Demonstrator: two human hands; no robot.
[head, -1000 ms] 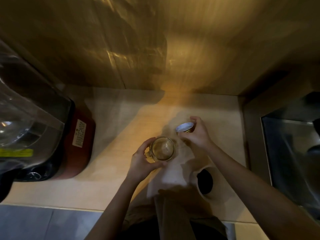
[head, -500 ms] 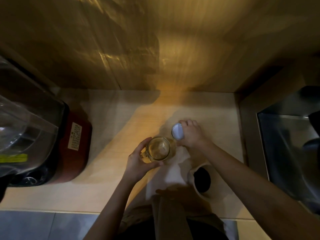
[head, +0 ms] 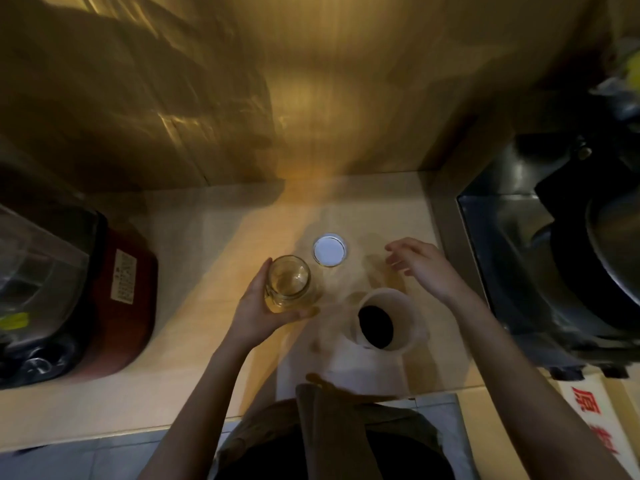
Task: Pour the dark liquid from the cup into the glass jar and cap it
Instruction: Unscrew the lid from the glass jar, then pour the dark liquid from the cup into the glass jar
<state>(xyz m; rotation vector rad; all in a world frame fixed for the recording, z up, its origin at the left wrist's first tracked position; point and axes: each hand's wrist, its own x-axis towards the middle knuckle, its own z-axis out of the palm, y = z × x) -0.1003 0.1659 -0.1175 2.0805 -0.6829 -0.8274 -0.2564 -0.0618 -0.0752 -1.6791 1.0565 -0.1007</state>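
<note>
The left hand (head: 258, 311) grips the open, uncapped glass jar (head: 289, 284) on the table (head: 194, 344); its lid (head: 329, 250) lies just beyond. The right hand (head: 424, 266) hovers empty, fingers (head: 398, 252) spread. Pouring not begun: next, grasp the cup (head: 386, 320) of dark liquid.

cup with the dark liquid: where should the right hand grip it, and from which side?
Probably around the side wall of the cup, below the rim, coming from the right. It stands upright and open, so a top grip risks the liquid. The right hand is open and empty beyond it, while the left hand holds the glass jar.
</note>
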